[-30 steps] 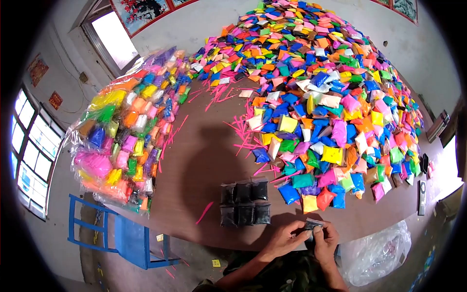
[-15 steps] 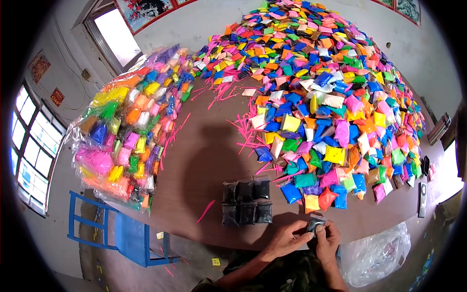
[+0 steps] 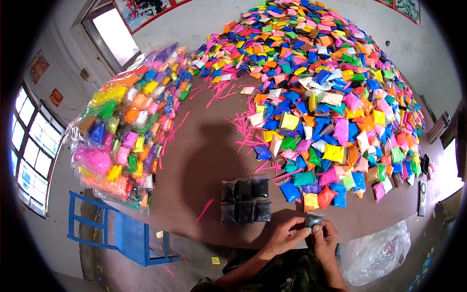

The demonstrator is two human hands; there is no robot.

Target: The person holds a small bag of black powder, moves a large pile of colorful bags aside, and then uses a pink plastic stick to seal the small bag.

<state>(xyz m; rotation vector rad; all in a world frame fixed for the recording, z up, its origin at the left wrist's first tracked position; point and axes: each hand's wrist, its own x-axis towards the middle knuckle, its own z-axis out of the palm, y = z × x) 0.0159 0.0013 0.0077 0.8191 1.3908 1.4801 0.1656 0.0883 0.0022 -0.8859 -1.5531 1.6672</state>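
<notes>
Both hands are closed on one small black packet (image 3: pixel 314 220), pinched between the fingertips of the left hand (image 3: pixel 284 237) and the right hand (image 3: pixel 325 239) just over the near edge of the table (image 3: pixel 204 160). The step in hand looks like pressing this packet flat. Adding it to the block of black packets (image 3: pixel 244 200) just ahead-left would call for a short reach and a square set-down. Bare wood lies open around that block, apart from a pink strip (image 3: pixel 205 209). Farther out, the heap of coloured packets (image 3: pixel 321 97) crowds the right, and the bagged packets (image 3: pixel 121 131) overhang the left edge.
</notes>
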